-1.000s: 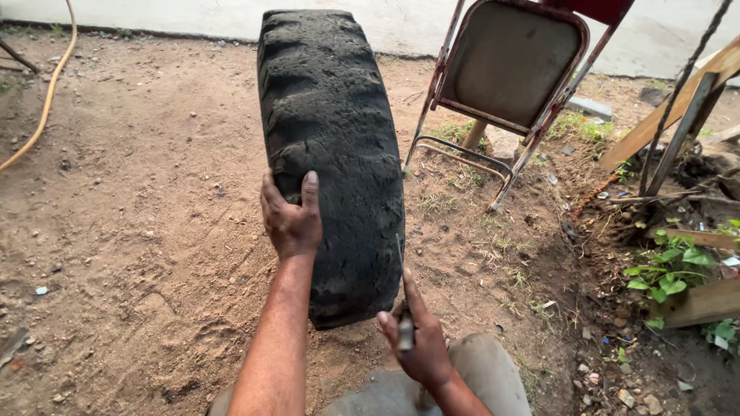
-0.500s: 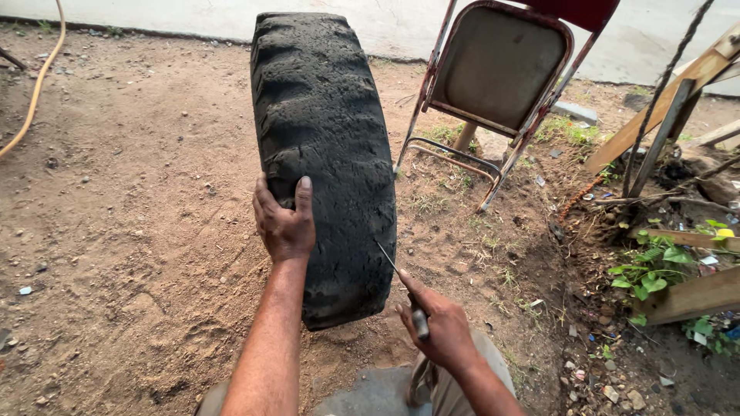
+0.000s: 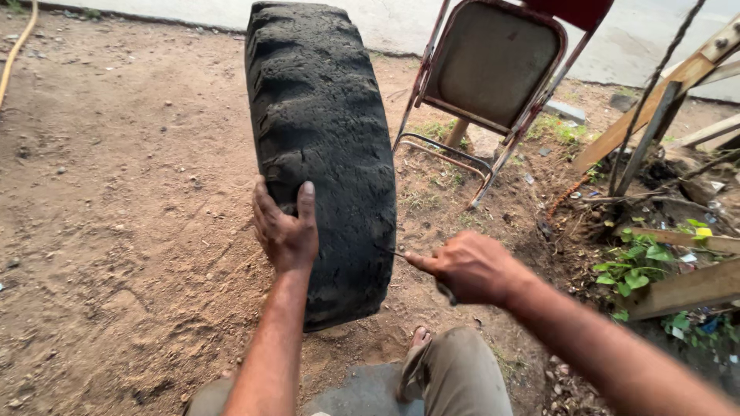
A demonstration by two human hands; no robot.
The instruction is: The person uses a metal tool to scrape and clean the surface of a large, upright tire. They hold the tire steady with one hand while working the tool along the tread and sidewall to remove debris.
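Now the right hand (image 3: 472, 268), clenched on a thin tool (image 3: 395, 252), has reached the tyre (image 3: 320, 154).

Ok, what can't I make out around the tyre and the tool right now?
Head view only:
- Tool tip: the thin tool in the right hand meets the tyre; the dark tread hides how deep it goes.
- Tool handle: covered by the right hand.
- Tyre's sidewalls and rim: facing away, only tread shows.
- Left hand: its palm lies against the tread, hidden.
- Folding chair: top cut off by the frame edge.
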